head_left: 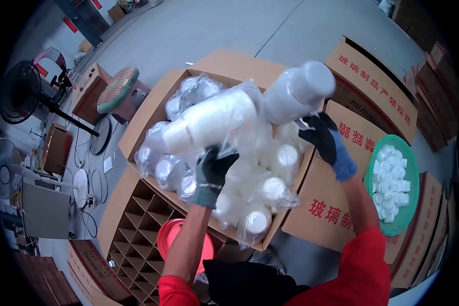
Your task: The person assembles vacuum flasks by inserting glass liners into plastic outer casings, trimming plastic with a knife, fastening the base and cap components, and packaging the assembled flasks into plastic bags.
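Note:
My left hand (212,171), in a dark glove, grips the underside of a large white bottle (214,122) in a clear plastic bag, tilted over the carton. In a dark and blue glove, my right hand (327,143) has its fingers against the lower side of a second white bottle (296,92), partly behind it. Motion blurs both bottles, and loose clear film hangs between them. Below, an open cardboard carton (143,120) holds several bagged white bottles (275,188), upright with their round ends up.
At right, a green basket (417,178) of white caps (390,178) rests on closed cartons (321,204). A divided carton (137,229) and a red stool (171,237) stand at lower left. Beyond are a padded stool (118,92) and a black fan (20,92) with floor cables.

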Demonstrator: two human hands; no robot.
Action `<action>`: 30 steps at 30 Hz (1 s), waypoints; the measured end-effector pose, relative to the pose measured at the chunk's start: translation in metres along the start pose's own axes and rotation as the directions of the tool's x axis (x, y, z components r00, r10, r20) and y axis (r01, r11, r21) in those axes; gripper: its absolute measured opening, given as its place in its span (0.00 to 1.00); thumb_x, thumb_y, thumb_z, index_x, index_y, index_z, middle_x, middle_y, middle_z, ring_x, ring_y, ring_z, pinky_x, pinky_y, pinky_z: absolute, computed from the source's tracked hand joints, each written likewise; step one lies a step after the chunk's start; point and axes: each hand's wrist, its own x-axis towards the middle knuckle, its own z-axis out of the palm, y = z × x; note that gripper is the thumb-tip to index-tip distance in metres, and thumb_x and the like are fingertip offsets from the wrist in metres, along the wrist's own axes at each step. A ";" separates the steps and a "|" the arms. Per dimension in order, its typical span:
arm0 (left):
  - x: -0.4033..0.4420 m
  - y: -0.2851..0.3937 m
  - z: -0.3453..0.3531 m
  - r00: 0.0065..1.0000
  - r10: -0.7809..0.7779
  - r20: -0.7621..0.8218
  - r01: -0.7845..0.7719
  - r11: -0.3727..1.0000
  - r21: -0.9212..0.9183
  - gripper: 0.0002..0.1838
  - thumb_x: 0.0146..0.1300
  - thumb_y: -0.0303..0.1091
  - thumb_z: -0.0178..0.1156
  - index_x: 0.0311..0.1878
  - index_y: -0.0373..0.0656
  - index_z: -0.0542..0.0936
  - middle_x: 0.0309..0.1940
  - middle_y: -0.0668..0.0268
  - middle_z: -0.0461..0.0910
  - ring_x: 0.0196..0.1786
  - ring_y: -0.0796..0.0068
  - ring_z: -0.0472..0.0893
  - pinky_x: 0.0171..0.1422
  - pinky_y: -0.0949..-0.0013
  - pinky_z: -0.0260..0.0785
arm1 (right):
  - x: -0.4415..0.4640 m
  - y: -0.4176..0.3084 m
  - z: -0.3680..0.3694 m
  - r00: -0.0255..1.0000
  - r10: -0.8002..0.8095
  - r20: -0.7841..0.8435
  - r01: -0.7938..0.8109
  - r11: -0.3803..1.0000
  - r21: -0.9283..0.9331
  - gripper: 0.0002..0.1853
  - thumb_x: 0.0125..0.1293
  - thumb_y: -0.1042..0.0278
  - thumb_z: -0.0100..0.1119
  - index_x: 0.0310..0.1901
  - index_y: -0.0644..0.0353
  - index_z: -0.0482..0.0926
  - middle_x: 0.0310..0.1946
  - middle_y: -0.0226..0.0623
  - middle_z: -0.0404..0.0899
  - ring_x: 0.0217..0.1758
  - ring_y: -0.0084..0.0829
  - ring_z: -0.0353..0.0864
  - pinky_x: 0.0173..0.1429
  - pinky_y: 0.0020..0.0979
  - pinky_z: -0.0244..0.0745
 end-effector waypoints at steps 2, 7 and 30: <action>0.043 -0.037 0.022 0.999 0.022 -0.036 -0.021 1.000 0.016 0.10 0.65 0.28 0.54 0.48 0.38 0.77 0.45 0.50 0.80 0.48 0.46 0.82 0.52 0.40 0.79 | -0.045 -0.039 0.007 0.877 0.437 -0.199 -0.123 0.605 0.786 0.18 0.67 0.76 0.58 0.59 0.64 0.72 0.52 0.37 0.76 0.52 0.30 0.78 0.57 0.30 0.77; 0.090 -0.101 0.034 0.994 -0.093 -0.059 0.109 0.919 0.380 0.08 0.64 0.30 0.62 0.45 0.42 0.78 0.42 0.62 0.81 0.44 0.61 0.83 0.46 0.52 0.79 | -0.209 -0.033 0.023 0.798 0.471 -0.375 -0.006 0.630 0.777 0.32 0.63 0.66 0.65 0.66 0.63 0.62 0.59 0.40 0.71 0.62 0.36 0.73 0.63 0.38 0.72; -0.657 0.012 -0.044 0.557 0.821 -0.127 -0.253 0.314 0.915 0.19 0.61 0.39 0.52 0.40 0.29 0.82 0.43 0.50 0.84 0.53 0.56 0.81 0.61 0.61 0.70 | -0.359 -0.417 0.228 0.443 -0.674 0.590 0.148 0.705 0.694 0.25 0.56 0.56 0.66 0.54 0.58 0.77 0.53 0.44 0.77 0.59 0.46 0.74 0.67 0.45 0.65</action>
